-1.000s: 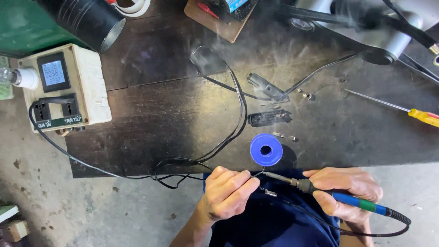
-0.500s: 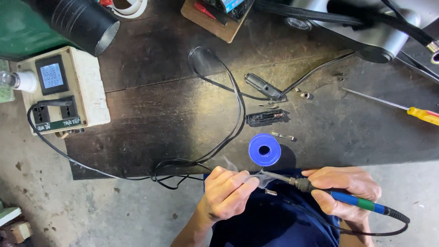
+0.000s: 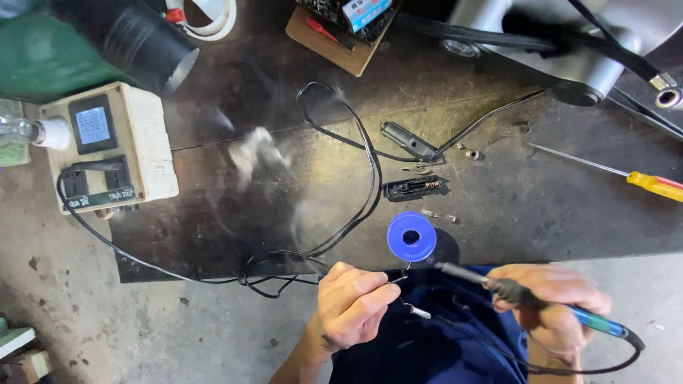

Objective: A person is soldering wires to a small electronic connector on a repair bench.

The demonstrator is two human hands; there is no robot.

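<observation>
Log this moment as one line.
left hand: pinches thin wire | right hand: grips soldering iron | tip near blue spool | smoke above bench

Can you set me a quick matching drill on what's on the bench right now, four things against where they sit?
Things:
1. blue spool
2. yellow-handled screwdriver
3. beige meter box
4. soldering iron

Places:
A. far right of the bench
B. in the right hand
C. left end of the bench, black cable plugged in
D. near bench edge, just beyond the hands

Pairs: 1-D, 2-A, 3-C, 4-B
</observation>
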